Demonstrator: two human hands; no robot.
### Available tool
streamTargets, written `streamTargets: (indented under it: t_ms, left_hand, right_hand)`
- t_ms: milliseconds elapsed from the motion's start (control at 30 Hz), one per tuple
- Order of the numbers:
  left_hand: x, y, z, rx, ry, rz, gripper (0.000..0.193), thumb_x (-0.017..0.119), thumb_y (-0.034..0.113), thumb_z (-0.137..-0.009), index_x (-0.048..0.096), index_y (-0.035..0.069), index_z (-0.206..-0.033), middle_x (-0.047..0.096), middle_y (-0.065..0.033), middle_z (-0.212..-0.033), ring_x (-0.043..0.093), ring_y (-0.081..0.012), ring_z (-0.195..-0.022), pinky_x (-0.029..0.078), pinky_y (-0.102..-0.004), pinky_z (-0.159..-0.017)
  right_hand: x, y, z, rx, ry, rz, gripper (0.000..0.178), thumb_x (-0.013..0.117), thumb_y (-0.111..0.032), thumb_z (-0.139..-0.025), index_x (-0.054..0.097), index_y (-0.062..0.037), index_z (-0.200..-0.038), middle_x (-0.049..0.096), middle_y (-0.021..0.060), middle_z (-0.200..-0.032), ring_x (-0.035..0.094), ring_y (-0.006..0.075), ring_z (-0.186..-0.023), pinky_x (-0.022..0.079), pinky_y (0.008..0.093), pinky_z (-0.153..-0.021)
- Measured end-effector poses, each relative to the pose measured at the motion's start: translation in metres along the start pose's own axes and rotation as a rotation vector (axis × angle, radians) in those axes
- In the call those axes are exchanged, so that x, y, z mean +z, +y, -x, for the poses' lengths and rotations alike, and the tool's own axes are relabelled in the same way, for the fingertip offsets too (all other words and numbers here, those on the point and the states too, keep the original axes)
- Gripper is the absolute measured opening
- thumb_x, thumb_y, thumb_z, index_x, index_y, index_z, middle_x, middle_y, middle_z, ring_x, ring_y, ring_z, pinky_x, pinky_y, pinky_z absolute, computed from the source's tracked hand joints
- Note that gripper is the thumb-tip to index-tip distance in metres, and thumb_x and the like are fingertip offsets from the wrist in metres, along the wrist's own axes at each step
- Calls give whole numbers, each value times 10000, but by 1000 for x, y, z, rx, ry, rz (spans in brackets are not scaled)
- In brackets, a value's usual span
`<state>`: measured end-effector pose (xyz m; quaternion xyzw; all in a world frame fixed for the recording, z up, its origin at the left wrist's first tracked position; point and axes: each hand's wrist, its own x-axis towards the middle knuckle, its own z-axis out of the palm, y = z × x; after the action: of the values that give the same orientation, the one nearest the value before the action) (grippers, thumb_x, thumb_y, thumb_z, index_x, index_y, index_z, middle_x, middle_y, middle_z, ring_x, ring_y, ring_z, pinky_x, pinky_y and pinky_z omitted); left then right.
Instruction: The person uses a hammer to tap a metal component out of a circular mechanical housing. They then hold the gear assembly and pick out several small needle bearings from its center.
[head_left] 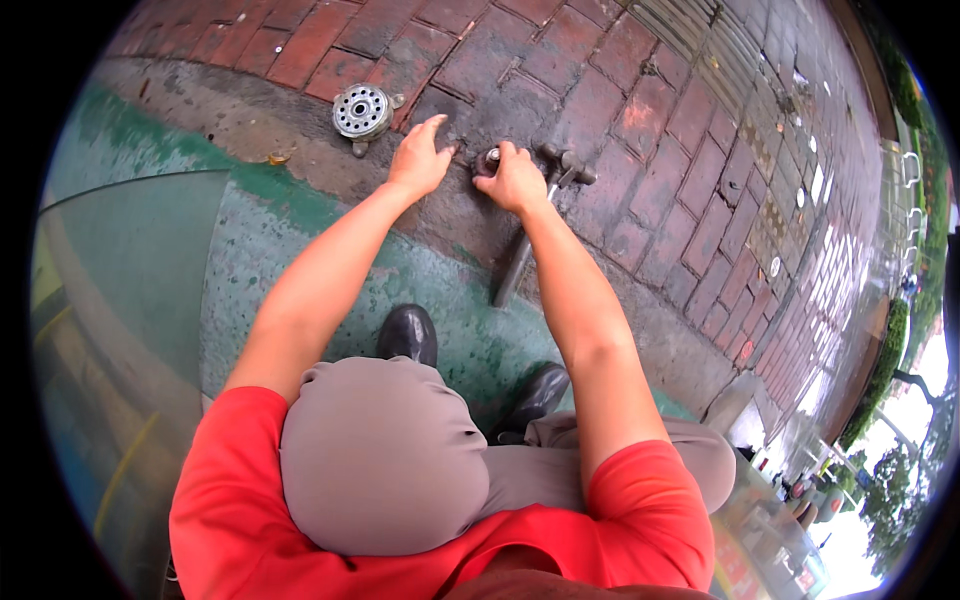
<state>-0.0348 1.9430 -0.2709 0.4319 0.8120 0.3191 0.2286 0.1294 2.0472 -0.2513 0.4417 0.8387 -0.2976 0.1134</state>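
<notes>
My right hand (514, 180) is closed round a small dark, round metal part (491, 156) resting low over the paving bricks; its lower side is hidden by my fingers. To its left is my left hand (419, 160), thumb and forefinger apart, with nothing visible between them. A hammer (514, 268) lies just right of my right hand, its head on the bricks and its handle pointing back toward my feet, partly behind my wrist. Beyond my left hand sits a round silvery metal piece (362, 111) with a ring of holes and small lugs at its edge.
Red and dark paving bricks (640, 180) spread ahead and to the right. A worn green-painted floor (270, 240) borders them under my dark shoes (407, 333). A small yellowish leaf (279, 158) lies along the concrete strip. Farther right are a hedge and railings.
</notes>
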Motion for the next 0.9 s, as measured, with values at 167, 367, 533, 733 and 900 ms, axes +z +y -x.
streamTargets:
  t_ms: [167,367,533,733,900]
  left_hand:
    - [-31,-2,-8,19,188,65,509,698,181,-840,543,79,-1315,622,-200,-1236,592,-355,-1158,454,-398,-998]
    - [-28,-1,-10,0,226,86,496,685,175,-847,545,68,-1311,617,-185,-1251,581,-339,-1179,449,-387,-1006]
    - [-26,0,0,-26,196,84,476,682,175,-849,556,72,-1296,608,-185,-1255,576,-346,-1179,448,-385,-1005]
    - [-29,-3,16,11,156,14,414,687,179,-849,592,59,-1233,613,-174,-1207,588,-359,-1123,460,-406,-980]
    - [-32,-14,33,36,151,-181,434,717,191,-815,602,66,-1215,567,-182,-1236,541,-371,-1151,442,-436,-987]
  right_hand:
    - [-45,-1,-2,101,412,-305,684,756,-406,-737,514,69,-1166,639,284,-1095,630,441,-1013,507,472,-890]
    - [-38,9,-6,19,524,-90,703,791,-365,-751,489,-42,-1298,574,254,-1171,574,437,-1076,479,482,-940]
    - [-29,-5,-11,-30,306,81,724,814,-324,-742,502,-120,-1362,551,225,-1248,530,414,-1164,478,482,-969]
    - [2,-4,-30,-125,153,-62,833,825,-304,-727,414,-95,-1421,540,258,-1294,530,447,-1181,474,483,-969]
    - [11,-28,-44,-49,244,-152,723,822,-345,-734,468,44,-1231,592,281,-1181,582,443,-1098,482,477,-950]
